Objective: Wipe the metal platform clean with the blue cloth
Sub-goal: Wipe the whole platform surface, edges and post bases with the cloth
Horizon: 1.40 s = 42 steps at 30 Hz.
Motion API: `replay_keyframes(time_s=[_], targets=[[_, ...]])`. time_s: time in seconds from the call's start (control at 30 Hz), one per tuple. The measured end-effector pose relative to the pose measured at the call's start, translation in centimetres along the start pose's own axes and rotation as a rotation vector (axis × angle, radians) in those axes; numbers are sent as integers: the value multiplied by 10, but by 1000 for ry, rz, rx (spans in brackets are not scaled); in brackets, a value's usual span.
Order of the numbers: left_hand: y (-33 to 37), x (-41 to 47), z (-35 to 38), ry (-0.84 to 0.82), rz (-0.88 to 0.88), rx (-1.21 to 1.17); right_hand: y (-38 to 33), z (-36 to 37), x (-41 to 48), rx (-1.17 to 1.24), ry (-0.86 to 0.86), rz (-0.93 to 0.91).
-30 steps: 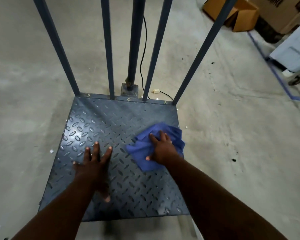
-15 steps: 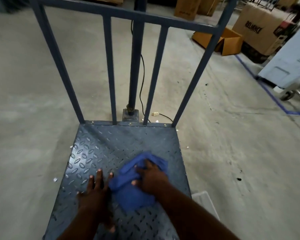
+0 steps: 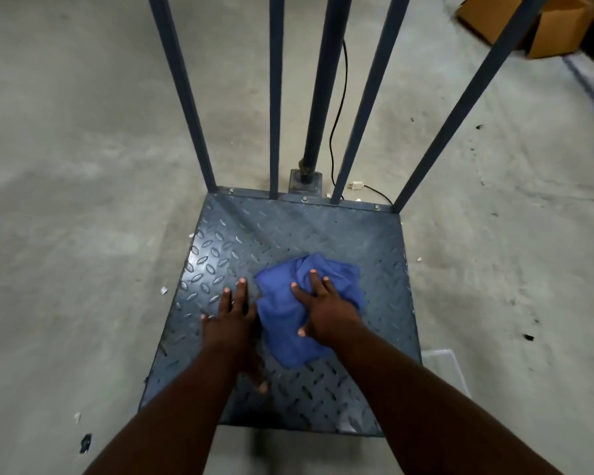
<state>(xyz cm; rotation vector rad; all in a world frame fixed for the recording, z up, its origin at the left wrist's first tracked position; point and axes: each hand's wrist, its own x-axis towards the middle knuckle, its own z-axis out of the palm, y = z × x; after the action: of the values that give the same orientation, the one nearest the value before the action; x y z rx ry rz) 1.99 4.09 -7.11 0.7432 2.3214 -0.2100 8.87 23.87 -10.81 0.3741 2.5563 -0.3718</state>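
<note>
A square metal platform (image 3: 323, 231) with a raised diamond tread lies on the concrete floor. The crumpled blue cloth (image 3: 282, 323) rests near its middle. My right hand (image 3: 326, 308) presses flat on top of the cloth, fingers spread, pointing away from me. My left hand (image 3: 232, 320) lies flat on the bare tread just left of the cloth, its fingers apart and holding nothing. Both forearms reach in from the bottom of the view.
Blue railing bars (image 3: 275, 97) and a round post (image 3: 319, 97) rise from the platform's far edge. A black cable with a white plug (image 3: 355, 185) lies behind it. A cardboard box (image 3: 546, 25) sits at the top right. Small scraps dot the floor.
My right hand and the cloth slid left from the platform's right side to its middle, next to my left hand. The camera tilted up, then back down.
</note>
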Motion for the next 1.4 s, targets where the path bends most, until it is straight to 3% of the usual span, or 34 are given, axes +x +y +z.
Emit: replay_keyframes(time_s=[0.27,0.47,0.63,0.87,0.97,1.03,1.1,1.17,1.23,1.3,1.4], targets=[[-4,0,2,-19,3,-34,107,-7,-22,1,45,381],[-3,0,-1,-43,-5,-35,94,-6,-50,-197,-106,187],[0,1,5,-38,-31,-55,77,-5,-54,-193,-112,206],[5,8,6,-39,-44,-35,47,-16,-23,35,9,332],[3,5,10,-41,-38,4,31,-28,-19,50,51,107],[4,4,9,-39,-42,34,31,-41,-23,366,79,-5],[5,3,4,-41,-59,64,50,-52,-30,529,233,-42],[8,2,2,-46,-77,77,80,-55,-45,345,216,42],[7,3,3,-41,-79,76,114,-40,-63,54,-31,181],[8,7,6,-73,-81,91,131,-17,-80,-68,-221,252],[8,15,0,-166,-42,164,124,-5,-83,-231,-168,235]])
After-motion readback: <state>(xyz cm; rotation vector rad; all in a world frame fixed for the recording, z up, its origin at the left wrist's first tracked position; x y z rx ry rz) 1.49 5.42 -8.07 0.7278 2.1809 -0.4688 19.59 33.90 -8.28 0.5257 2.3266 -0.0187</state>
